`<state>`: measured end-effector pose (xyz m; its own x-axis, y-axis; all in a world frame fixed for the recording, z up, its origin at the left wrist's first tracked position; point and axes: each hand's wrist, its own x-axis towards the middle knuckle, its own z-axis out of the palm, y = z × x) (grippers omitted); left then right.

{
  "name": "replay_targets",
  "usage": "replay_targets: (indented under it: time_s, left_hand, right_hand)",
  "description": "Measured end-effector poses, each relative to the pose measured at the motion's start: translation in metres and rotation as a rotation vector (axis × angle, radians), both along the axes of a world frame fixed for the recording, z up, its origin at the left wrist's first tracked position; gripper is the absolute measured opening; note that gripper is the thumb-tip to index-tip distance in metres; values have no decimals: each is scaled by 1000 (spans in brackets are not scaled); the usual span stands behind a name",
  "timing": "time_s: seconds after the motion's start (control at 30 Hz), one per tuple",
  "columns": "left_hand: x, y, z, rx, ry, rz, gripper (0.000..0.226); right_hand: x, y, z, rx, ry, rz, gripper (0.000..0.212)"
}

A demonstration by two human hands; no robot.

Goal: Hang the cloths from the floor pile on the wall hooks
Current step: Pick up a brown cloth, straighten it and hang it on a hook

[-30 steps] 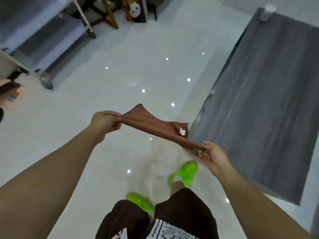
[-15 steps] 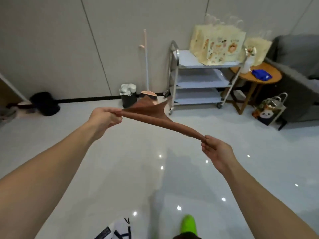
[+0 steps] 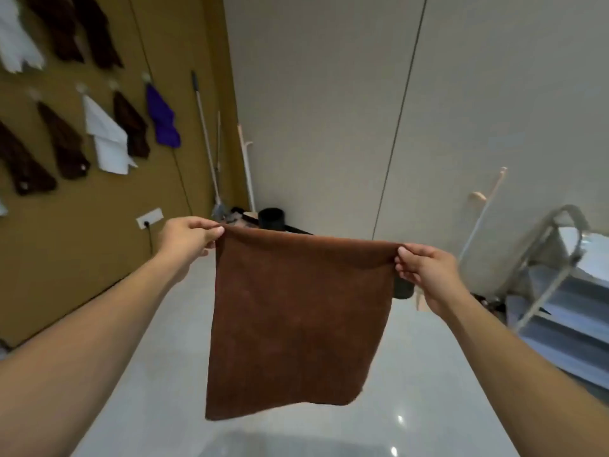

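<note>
A brown cloth hangs flat and spread out in front of me, above the pale floor. My left hand pinches its top left corner and my right hand pinches its top right corner. On the ochre wall to the left, several cloths hang from small round hooks: a purple cloth, a white cloth and dark brown cloths. A bare hook shows in that row. The floor pile is out of view.
A mop handle and a pale broom handle lean in the corner beside a black bin. A wall socket sits low on the ochre wall. A metal trolley stands at the right, with another broom by it.
The view swung up and left from the floor to the wall corner. The cloth, stretched into a twisted band before, now hangs open as a flat sheet between both hands.
</note>
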<state>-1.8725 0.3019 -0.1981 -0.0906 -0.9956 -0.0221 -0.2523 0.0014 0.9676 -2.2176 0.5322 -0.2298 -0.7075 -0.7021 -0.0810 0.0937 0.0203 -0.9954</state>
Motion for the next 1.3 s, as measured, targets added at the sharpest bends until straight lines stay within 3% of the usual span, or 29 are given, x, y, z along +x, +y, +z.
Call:
replay_targets:
  time_s: [0.17, 0.43, 0.57, 0.7, 0.97, 1.13, 1.3]
  left_hand:
    - [20, -80, 38, -66, 1, 184, 7]
    - [55, -181, 68, -43, 244, 304, 12]
    - [81, -227, 87, -48, 359, 272, 7]
    - [104, -287, 111, -108, 399, 273, 7]
    - [139, -423, 161, -159, 399, 201, 6]
    - [140, -515, 187, -148, 424, 217, 17]
    - [118, -587, 205, -256, 476, 201, 27]
  right_hand:
    - [-7, -134, 41, -52, 20, 128, 11]
    - [8, -301, 99, -124, 37, 301, 11]
    - [28, -379, 125, -167, 6, 352, 18]
    - [50, -459, 151, -231, 3, 372, 9]
    - [96, -610, 198, -335, -79, 427, 15]
    - [120, -686, 218, -401, -151, 502, 20]
    - [123, -755, 235, -421, -205, 605, 24]
